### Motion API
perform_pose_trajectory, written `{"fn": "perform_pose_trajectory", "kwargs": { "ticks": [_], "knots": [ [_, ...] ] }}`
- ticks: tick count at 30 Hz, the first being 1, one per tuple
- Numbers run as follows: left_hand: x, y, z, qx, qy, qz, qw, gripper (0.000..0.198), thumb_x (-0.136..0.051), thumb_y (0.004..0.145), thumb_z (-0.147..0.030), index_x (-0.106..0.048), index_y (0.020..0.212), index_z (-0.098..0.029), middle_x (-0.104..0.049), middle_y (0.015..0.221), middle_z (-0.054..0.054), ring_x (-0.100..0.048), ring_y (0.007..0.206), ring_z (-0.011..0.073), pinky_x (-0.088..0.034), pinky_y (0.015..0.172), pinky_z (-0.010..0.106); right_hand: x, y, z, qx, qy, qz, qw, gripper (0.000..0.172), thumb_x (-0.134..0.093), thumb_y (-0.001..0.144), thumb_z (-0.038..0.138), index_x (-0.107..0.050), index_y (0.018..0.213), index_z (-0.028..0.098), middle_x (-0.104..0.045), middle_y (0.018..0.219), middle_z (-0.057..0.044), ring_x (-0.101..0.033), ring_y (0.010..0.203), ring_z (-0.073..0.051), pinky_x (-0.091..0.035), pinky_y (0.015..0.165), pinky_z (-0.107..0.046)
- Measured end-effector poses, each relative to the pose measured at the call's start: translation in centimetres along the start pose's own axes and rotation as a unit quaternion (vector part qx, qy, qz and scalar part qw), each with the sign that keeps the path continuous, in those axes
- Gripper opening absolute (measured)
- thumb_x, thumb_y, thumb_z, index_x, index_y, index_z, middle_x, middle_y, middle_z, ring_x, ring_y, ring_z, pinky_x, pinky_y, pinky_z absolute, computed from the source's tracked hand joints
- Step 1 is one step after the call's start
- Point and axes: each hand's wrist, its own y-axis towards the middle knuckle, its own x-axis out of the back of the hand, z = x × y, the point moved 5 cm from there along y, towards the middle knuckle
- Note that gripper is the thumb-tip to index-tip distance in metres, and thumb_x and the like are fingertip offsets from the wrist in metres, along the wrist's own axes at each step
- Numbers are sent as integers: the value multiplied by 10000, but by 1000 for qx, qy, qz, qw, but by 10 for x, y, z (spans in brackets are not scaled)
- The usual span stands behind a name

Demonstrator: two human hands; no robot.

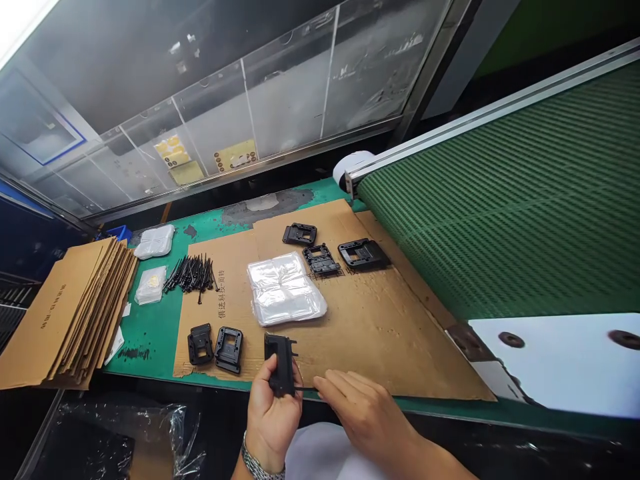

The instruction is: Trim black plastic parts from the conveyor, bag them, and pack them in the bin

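Note:
My left hand (275, 410) grips a black plastic bracket (281, 363) near the table's front edge, holding it upright with thin prongs pointing right. From its lower end a thin black pin (306, 389) runs across to the fingertips of my right hand (357, 403), which are pinched on it. Whether the pin sits inside the bracket cannot be made out. Two similar black plastic parts (229, 349) lie just left of my left hand. Farther back, several more black plastic parts (320, 260) rest on the cardboard, beside a stack of clear plastic bags (285, 293).
A heap of black pins (195, 273) lies at the cardboard sheet's (380, 340) left edge. Folded cardboard (65, 307) is stacked at left, near more clear bags (155, 240). A green conveyor belt (525, 187) rises at right. A clear-pocketed panel (210, 113) stands behind.

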Motion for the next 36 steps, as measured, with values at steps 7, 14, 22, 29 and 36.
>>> {"fn": "perform_pose_trajectory", "kwargs": {
  "ticks": [7,14,22,29,36],
  "knots": [
    [-5,-2,-3,-2,7,5,1000,282,-388,854,-98,-588,660,-51,-633,586,65,-601,535,87,-529,540,173,2,3,3,-5,-32,-9,999,342,-275,893,115,-439,603,192,-490,532,7,-390,472,-120,-241,501,-261],
    [-3,-2,2,18,36,19,999,258,-404,844,-92,-581,659,-64,-616,573,46,-585,517,74,-512,531,167,6,7,1,6,-21,-10,1000,349,-253,897,117,-397,590,197,-466,487,25,-396,424,-101,-245,467,-244],
    [12,-5,17,67,146,21,987,104,-515,752,-72,-577,670,-61,-646,617,70,-593,521,102,-499,534,212,6,11,-40,-96,4,-6,995,327,-256,922,217,-398,629,204,-468,478,39,-444,410,-91,-273,440,-216],
    [1,-1,0,-29,281,181,942,273,-631,605,-44,-624,870,-109,-618,620,3,-517,440,53,-407,424,142,26,14,-20,-9,58,26,998,349,-252,929,218,-410,618,197,-469,510,27,-415,445,-94,-278,468,-226],
    [-5,-9,2,-50,302,239,921,310,-588,640,-25,-643,935,-98,-647,696,27,-525,504,46,-409,490,137,17,11,-5,65,58,22,996,341,-268,905,172,-468,629,185,-468,516,19,-358,450,-110,-221,465,-268]
  ]
}}
